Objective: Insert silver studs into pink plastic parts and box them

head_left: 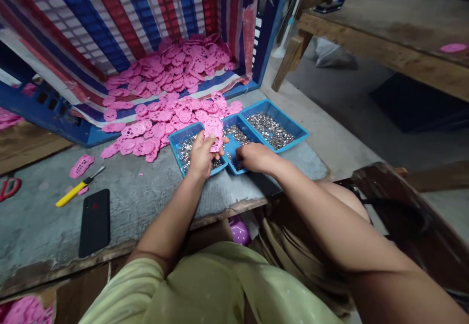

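Observation:
My left hand (202,157) grips a flat pink plastic piece (213,131) with cut-out holes, held up over the left blue tray (174,140) of small shiny metal parts. Into the middle blue tray (231,149) reaches my right hand (252,157). Its fingers are bent together down among the metal parts (237,133), and what they pinch, if anything, is hidden. A third blue tray (302,132) at the right holds more metal parts (271,129). Just behind the trays lies a heap of loose pink pieces (176,114).
A blue crate lined with striped sheeting (120,16) lies open toward me, with piled pink pieces (183,62) inside. On the grey tabletop (146,197) at left are a black phone (94,222), a yellow-handled screwdriver (73,193) and red-handled scissors (10,188). A wooden table (377,26) stands right.

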The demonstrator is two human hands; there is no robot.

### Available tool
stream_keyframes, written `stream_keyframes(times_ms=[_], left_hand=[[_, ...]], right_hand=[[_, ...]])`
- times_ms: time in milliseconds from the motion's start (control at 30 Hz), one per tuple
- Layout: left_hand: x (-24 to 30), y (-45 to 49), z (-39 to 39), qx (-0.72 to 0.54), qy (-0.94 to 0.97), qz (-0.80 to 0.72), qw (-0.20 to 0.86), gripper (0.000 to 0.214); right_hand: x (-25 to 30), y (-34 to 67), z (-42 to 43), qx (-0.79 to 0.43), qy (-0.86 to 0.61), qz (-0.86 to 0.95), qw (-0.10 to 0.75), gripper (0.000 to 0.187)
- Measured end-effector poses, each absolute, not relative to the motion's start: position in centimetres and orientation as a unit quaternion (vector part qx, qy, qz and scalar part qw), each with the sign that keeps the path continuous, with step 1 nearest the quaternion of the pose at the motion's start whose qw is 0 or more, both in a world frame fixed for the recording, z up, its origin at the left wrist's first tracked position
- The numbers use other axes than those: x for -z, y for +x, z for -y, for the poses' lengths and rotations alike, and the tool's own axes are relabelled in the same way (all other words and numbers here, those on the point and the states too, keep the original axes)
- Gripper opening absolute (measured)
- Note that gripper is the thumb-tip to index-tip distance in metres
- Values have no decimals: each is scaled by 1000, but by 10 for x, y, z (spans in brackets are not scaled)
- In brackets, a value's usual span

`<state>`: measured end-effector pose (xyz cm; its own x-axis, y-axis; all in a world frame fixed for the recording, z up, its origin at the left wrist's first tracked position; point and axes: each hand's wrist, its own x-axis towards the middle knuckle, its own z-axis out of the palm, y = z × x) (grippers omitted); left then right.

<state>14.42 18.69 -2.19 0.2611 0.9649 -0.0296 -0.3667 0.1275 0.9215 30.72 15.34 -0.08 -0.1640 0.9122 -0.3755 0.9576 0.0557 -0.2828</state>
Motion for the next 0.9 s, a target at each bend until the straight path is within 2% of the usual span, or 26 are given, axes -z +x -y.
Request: stream_keyframes(times_ms=[133,300,367,433,500,600,733,900], left_hand=[[27,147,-187,-508,454,-340,648,31],[26,144,-191,-516,449,-336,647,31],[26,143,-191,-518,443,-342,648,26],[25,143,-191,-515,441,-346,648,23],[26,141,-192,-510,444,-349,649,23],[25,137,-197,-506,451,-360,641,21],[22,130,-204,-519,439,-382,625,9],[22,130,-203,-521,433,-385,627,10]], right_hand=[[3,285,-151,230,654,-719,48,25],[-12,310,-151,118,717,-685,-50,42],[-17,330,-151,73,773,-625,-76,38],[-17,343,-150,109,809,-576,-48,33],[-13,345,-151,150,810,-567,-21,28],[-8,334,-151,153,797,-584,-26,22],[-11,324,-149,166,794,-584,-29,16],[-17,318,-146,55,736,-672,-61,22]])
